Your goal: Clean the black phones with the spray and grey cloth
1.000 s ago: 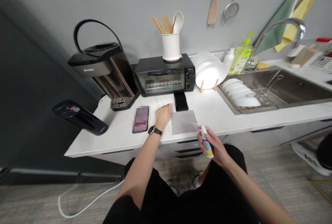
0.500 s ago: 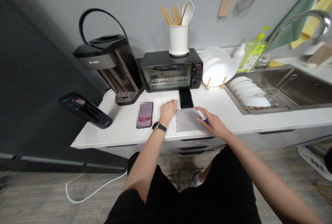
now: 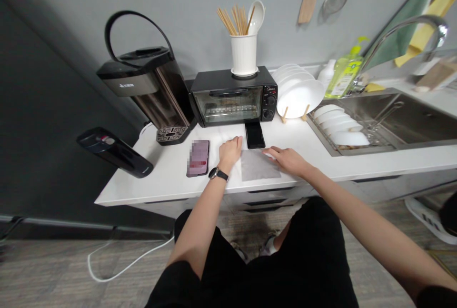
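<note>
head view: left hand lies flat, palm down and fingers loose, on the white counter, grasping nothing, just left of the grey cloth; watch on that wrist. right hand rests on the cloth's right edge, fingers stretched toward its far corner; can't tell if anything is tucked under the palm. the cloth lies flat near the counter's front edge, right in front of the black phone, which sits against the toaster oven. second phone left of the left hand, apart from it. water boiler far left, white utensil holder on the oven, plates in a rack beside it, sink to the right.
</note>
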Demonstrator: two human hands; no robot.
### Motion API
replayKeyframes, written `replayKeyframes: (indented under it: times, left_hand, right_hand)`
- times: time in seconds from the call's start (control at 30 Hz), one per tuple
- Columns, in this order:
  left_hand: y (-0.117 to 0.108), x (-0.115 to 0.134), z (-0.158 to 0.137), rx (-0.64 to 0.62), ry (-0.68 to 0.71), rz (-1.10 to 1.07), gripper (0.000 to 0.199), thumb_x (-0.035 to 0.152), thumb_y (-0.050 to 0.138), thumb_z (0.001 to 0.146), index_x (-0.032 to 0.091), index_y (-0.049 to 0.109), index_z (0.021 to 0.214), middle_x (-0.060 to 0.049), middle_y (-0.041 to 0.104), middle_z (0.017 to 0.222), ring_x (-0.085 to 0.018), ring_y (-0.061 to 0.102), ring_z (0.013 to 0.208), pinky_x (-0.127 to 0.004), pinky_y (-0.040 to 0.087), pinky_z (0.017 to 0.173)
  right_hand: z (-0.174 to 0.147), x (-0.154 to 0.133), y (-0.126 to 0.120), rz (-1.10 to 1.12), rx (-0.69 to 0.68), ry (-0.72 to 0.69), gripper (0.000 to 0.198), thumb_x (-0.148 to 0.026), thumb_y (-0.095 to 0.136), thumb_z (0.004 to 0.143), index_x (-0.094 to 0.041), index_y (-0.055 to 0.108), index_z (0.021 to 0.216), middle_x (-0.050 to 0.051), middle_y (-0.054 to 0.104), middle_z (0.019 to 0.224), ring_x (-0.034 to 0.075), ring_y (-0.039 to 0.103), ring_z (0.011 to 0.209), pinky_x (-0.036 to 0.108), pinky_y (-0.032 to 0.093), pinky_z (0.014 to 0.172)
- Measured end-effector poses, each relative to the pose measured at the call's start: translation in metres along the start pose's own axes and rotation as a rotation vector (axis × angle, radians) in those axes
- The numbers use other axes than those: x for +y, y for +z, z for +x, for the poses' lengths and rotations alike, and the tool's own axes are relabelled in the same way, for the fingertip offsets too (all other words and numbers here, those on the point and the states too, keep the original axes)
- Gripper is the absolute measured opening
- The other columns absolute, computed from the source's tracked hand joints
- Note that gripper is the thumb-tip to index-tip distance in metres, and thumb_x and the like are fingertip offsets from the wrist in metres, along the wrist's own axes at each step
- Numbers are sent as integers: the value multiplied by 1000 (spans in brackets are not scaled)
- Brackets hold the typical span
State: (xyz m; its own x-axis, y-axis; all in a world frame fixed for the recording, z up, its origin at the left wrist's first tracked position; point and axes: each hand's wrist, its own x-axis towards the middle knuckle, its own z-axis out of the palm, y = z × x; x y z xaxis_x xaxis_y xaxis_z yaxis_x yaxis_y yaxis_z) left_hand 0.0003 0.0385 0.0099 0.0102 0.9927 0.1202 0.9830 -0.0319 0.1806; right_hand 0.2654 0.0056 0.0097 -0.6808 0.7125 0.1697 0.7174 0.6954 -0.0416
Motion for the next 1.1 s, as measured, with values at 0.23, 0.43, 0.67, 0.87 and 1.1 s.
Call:
replayKeyframes:
  times: [0.23, 0.43, 0.67, 0.87, 1.1]
  left_hand:
    - [-1, 0, 0, 3, -5, -3, 62, 50, 13, 113, 23, 69, 116, -11, 80, 109, -26, 75, 101, -33, 49, 86]
    - [-1, 0, 0, 3, -7, -8, 61, 51, 14, 113, 23, 69, 117, -11, 80, 109, -25, 75, 101, -33, 48, 86]
    - [-1, 0, 0, 3, -10, -14, 61, 52, 15, 113, 23, 69, 119, -11, 80, 109, -25, 75, 101, -32, 48, 86]
    - [-1, 0, 0, 6, -3, -23, 62, 52, 16, 113, 23, 70, 118, -12, 80, 109, -26, 75, 102, -32, 48, 86]
    - [-1, 0, 0, 16, 1, -25, 63, 53, 16, 113, 23, 70, 117, -11, 80, 108, -26, 75, 101, -32, 48, 85]
  right_hand:
    - [-4, 2, 1, 39, 79, 53, 41, -37, 34, 113, -25, 48, 149, 11, 69, 137, 23, 74, 80, 32, 46, 71]
    - [-6, 2, 8, 172, 99, 47, 39, -38, 34, 112, -21, 53, 142, 14, 69, 138, 26, 74, 87, 35, 50, 79]
    - [-5, -3, -9, 733, 364, 229, 48, -58, 43, 106, -20, 55, 134, 8, 68, 105, 24, 66, 90, 37, 51, 86]
    - [-1, -19, -20, 1260, 454, 221, 49, -71, 52, 99, -25, 60, 114, 1, 59, 86, 18, 55, 76, 33, 47, 73]
    - [1, -21, -22, 1330, 422, 250, 73, -83, 14, 99, -26, 51, 70, 2, 48, 68, 20, 47, 64, 36, 43, 65]
